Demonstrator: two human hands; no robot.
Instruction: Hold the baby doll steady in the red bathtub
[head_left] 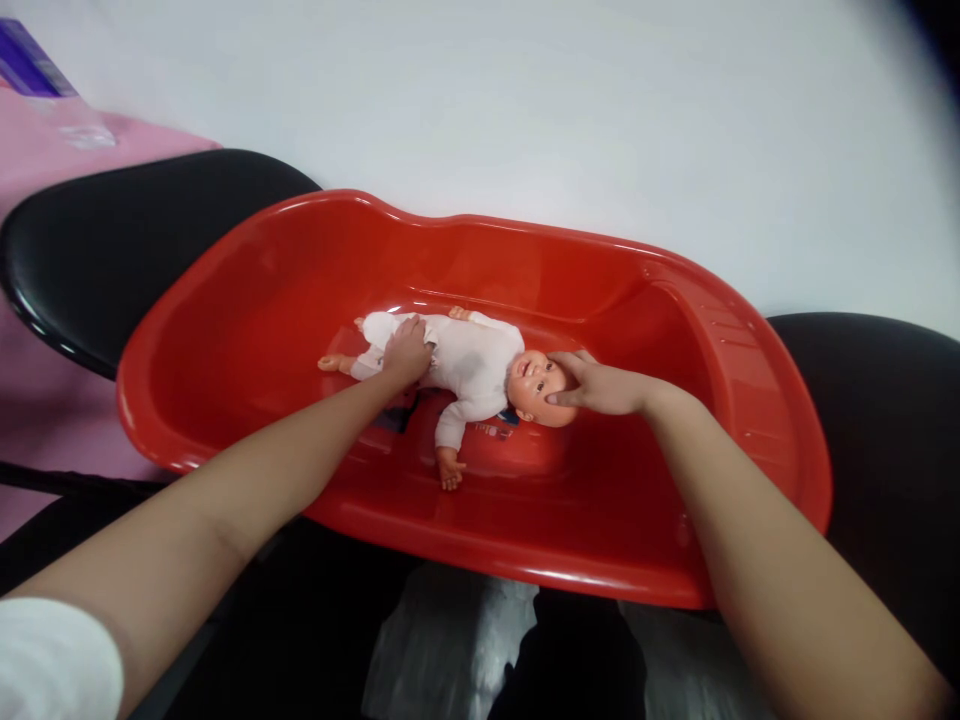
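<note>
A baby doll (480,362) in white long-sleeved clothing lies on its back in a red plastic baby bathtub (450,525). Its head points right and its feet point left, with one arm stretched toward me. My left hand (409,350) is closed on the doll at the hips, its fingertips at the edge of the white cloth. My right hand (600,383) cups the top of the doll's head, thumb on the near side and fingers on the far side. A grey damp-looking patch marks the doll's front.
The tub rests between a black chair seat (150,230) on the left and a black seat (892,420) on the right. Behind stands a white wall (525,100). Pink cloth (45,150) with a purple item (34,60) lies at the far left.
</note>
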